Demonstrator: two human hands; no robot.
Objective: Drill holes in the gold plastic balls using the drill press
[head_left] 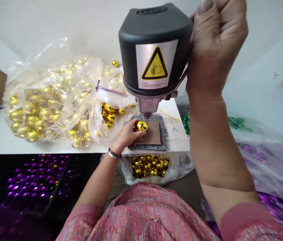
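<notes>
My left hand (128, 134) pinches a shiny gold faceted ball (142, 126) between thumb and fingers. The ball is over a brown square board (153, 134) on the grey base plate (163, 142) of a small bench press. Its black head (156, 30) carries a yellow warning label, and the narrow tool end sits just above and behind the ball; whether they touch I cannot tell. Raised at the head's right side, my right hand (218, 36) is closed on the press lever (182, 78), whose grip end is hidden by the fingers and wrist.
Clear plastic bags (38, 107) full of gold balls fill the white table's left side. One loose gold ball (115, 63) lies behind. Below the table edge hangs an open bag (125, 172) of gold balls. Purple balls (34, 180) lie lower left; green ones (239, 123) at right.
</notes>
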